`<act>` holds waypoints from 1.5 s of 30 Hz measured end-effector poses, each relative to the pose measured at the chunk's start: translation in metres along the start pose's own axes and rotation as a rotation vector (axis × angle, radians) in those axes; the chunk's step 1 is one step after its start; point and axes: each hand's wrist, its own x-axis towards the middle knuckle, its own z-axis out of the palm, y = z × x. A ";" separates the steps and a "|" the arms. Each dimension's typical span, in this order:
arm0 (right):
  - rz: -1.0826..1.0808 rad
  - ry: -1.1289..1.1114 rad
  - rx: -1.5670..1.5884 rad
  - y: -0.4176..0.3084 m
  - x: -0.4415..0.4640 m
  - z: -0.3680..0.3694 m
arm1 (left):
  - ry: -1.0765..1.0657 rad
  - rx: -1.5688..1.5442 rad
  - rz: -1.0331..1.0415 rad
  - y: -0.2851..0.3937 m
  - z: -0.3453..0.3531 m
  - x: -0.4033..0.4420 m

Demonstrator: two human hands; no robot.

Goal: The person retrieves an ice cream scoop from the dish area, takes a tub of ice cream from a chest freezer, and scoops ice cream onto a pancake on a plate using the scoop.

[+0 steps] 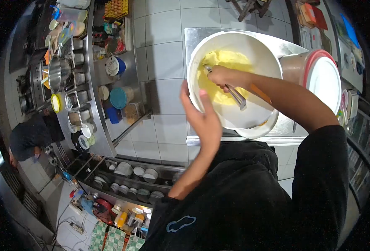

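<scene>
A large white tub (pixel 252 118) stands in front of me on a metal table, with a soft yellow mixture (pixel 231 57) inside. My right hand (pixel 223 78) reaches into it, fingers wrapped round a metal utensil (pixel 237 98) with a broad handle. The utensil's far end meets the mixture and is mostly hidden, so I cannot tell its exact kind. At the tub's left rim is my left hand (pixel 201 121), its thumb over the inner side and its fingers along the outside, holding the wall.
Right of the tub stands a container with a white lid and red rim (pixel 325 83). A pale round lid or dish (pixel 258 131) shows under the tub's near edge. Leftward, a steel counter (pixel 99 121) holds bowls and containers. Another person (pixel 30 138) is at far left.
</scene>
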 end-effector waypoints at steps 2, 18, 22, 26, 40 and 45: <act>-0.059 0.116 -0.032 0.001 -0.003 0.009 | 0.010 0.021 -0.069 -0.004 0.005 -0.003; -0.010 0.007 -0.189 0.001 -0.012 0.018 | 0.066 -0.009 -0.016 -0.016 0.009 -0.002; -0.004 0.024 -0.208 -0.002 -0.020 0.022 | 0.041 0.034 0.044 -0.017 0.006 0.004; -0.003 -0.025 -0.204 0.000 -0.027 0.029 | 0.030 0.053 0.056 -0.013 0.005 0.005; 0.204 -0.295 -0.109 -0.004 -0.075 0.019 | -0.006 0.042 0.071 -0.010 0.000 0.017; 0.092 -0.276 0.102 -0.009 -0.046 -0.016 | -0.110 -0.227 -0.102 -0.016 -0.006 0.019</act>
